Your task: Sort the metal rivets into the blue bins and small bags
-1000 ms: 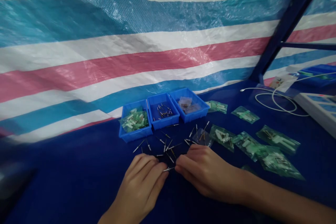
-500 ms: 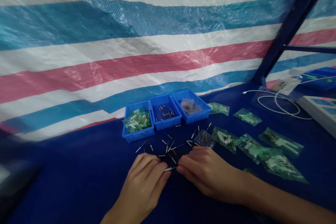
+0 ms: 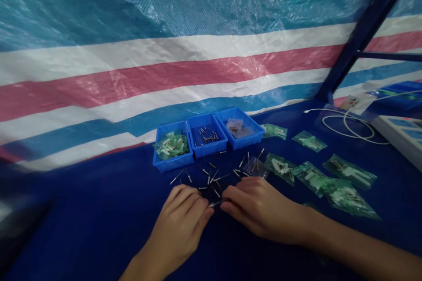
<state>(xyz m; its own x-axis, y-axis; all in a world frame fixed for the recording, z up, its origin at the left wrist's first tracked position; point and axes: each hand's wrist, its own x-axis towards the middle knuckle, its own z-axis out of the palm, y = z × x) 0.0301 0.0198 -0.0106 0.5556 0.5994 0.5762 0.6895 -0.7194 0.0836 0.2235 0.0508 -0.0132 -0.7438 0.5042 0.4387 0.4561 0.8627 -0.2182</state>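
A thin metal pin (image 3: 216,204) lies between both hands (image 3: 183,217) (image 3: 259,206), pinched at either end

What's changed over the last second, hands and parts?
Very little: the whole view shifts slightly, as if the head moved. Nothing was visibly taken hold of or let go. The left hand and right hand still hold a metal pin between their fingertips; the loose pins, blue bins and green bags stayed put.

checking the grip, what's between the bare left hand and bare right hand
A thin silvery metal pin spans the gap from left hand to right hand, seen in the head view.
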